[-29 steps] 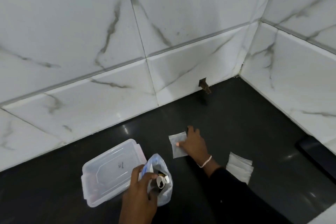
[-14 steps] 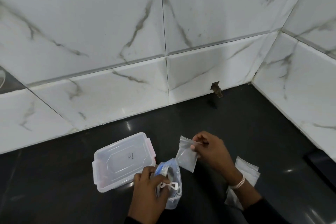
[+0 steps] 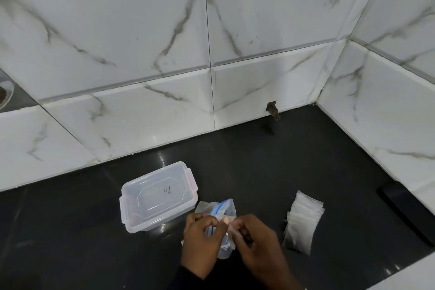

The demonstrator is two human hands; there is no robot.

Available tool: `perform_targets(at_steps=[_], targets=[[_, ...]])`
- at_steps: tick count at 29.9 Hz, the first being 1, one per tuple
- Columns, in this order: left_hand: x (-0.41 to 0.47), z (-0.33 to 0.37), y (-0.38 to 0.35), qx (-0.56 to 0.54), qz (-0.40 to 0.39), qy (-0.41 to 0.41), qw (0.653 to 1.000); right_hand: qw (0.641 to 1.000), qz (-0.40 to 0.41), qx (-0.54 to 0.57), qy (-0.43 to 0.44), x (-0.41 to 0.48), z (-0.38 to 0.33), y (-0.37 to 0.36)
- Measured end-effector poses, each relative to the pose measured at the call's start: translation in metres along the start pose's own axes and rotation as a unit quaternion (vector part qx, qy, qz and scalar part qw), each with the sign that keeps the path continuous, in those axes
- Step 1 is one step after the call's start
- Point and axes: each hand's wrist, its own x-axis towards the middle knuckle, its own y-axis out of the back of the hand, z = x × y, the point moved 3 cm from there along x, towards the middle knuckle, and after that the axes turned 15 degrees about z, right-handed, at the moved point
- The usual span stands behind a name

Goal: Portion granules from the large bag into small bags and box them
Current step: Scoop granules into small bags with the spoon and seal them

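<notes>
My left hand (image 3: 202,242) grips the large clear bag (image 3: 224,211) with a blue zip strip, held upright over the black counter. My right hand (image 3: 256,245) pinches a small clear bag (image 3: 203,207) right beside the large bag; the two hands meet at the bags' tops. The small bag lies partly behind the large one and most of it is hidden. A clear plastic box (image 3: 157,195) with a closed lid and pink clips stands just left of my hands. The granules cannot be made out.
A stack of small clear bags (image 3: 302,221) lies to the right of my hands. A dark flat object (image 3: 409,214) sits at the right edge. White marble-tiled walls (image 3: 211,42) close off the back and right of the black counter (image 3: 70,231).
My right hand lifted the small bag off the counter and brought it to the large bag. Both hands now meet at the bags' tops. The view shifted left.
</notes>
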Motion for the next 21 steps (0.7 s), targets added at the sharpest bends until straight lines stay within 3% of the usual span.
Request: perform_targets(at_steps=[7,14,18,21], targets=[[0.001,-0.011,-0.006,-0.048,-0.008,-0.016,0.999,0.982,-0.040,0.090,-0.163,-0.002,-0.001,0.008],[-0.003,-0.017,-0.007,-0.024,-0.021,-0.037,0.999,0.988,-0.109,0.000,-0.108,-0.005,0.002,0.011],[-0.008,-0.012,-0.004,0.010,0.004,-0.122,0.992,0.947,-0.075,0.128,-0.284,-0.002,0.011,0.014],[-0.014,-0.002,-0.002,0.074,0.024,-0.193,0.978,0.935,-0.062,0.146,-0.318,0.000,0.016,0.017]])
